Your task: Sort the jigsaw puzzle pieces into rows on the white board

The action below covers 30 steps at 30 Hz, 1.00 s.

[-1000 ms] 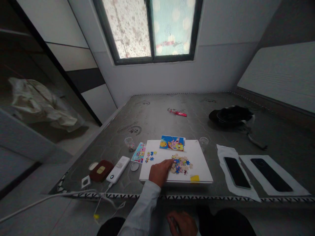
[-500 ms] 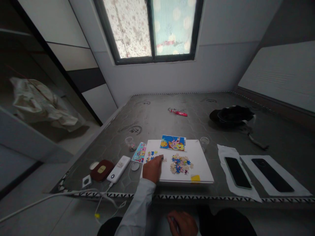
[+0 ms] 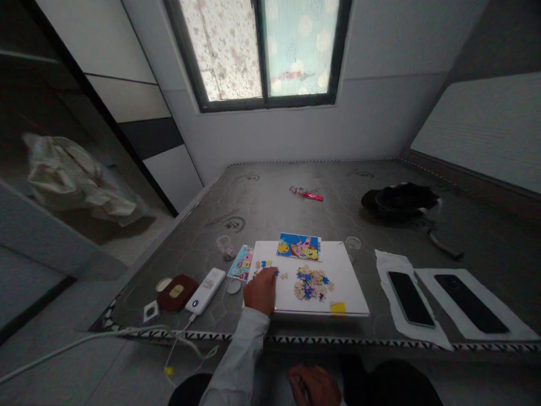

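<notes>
My left hand point(image 3: 259, 291) is over the left half of a white box point(image 3: 346, 282), its fingertips pinched on a small blue jigsaw piece point(image 3: 277, 273). Just beyond it lie several joined-looking jigsaw pieces point(image 3: 264, 264), partly hidden by the hand. A loose piece point(image 3: 284, 276) lies face down close to the fingertips. To the right spreads a heap of mixed jigsaw pieces point(image 3: 313, 283), some face up and some plain-backed. A cartoon picture card point(image 3: 298, 247) rests at the box's far edge. My right hand point(image 3: 315, 385) is curled closed low near my lap, with nothing visible in it.
Left of the box are another picture card point(image 3: 240, 263), a clear cup point(image 3: 225, 248), a round lid point(image 3: 234, 287), a white power bank point(image 3: 205, 291) with cable and a brown pouch point(image 3: 178, 292). Two phones point(image 3: 411, 299) lie on white sheets at right. A black cap point(image 3: 399, 202) sits farther back.
My left hand has drawn slightly left, toward the joined-looking pieces, and blue now shows at its fingertips. The view has shifted a little. My right hand stays put.
</notes>
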Motion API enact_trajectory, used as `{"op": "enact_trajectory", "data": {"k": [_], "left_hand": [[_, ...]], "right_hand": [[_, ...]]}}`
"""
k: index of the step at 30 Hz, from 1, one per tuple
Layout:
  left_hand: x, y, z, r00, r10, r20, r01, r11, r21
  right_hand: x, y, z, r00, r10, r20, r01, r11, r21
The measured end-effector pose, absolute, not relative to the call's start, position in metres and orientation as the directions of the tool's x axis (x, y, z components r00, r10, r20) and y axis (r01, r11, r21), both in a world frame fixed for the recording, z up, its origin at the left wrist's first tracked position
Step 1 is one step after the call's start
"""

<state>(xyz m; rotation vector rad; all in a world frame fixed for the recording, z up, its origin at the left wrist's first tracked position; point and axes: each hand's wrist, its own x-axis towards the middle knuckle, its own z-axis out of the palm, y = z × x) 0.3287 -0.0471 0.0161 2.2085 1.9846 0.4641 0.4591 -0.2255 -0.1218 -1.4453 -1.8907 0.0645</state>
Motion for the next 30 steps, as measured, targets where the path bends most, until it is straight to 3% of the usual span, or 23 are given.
{"op": "enact_trajectory", "data": {"k": [16, 21, 25, 30], "left_hand": [[0.342, -0.052, 0.014, 0.175, 0.982, 0.071, 0.97, -0.184, 0.16], [0.342, -0.053, 0.019, 0.197, 0.968, 0.156, 0.952, -0.227, 0.205], [0.341, -0.052, 0.019, 0.295, 0.946, 0.133, 0.916, -0.32, 0.242], [0.341, -0.051, 0.014, 0.2, 0.972, 0.125, 0.94, -0.226, 0.256]], "right_hand": [[0.458, -0.224, -0.123, -0.089, 0.845, 0.527, 0.786, 0.385, -0.484], [0.459, -0.224, -0.119, -0.076, 0.839, 0.538, 0.797, 0.375, -0.473], [0.457, -0.224, -0.12, -0.059, 0.852, 0.52, 0.802, 0.35, -0.483], [0.456, -0.226, -0.122, -0.04, 0.855, 0.516, 0.791, 0.343, -0.507]]}}
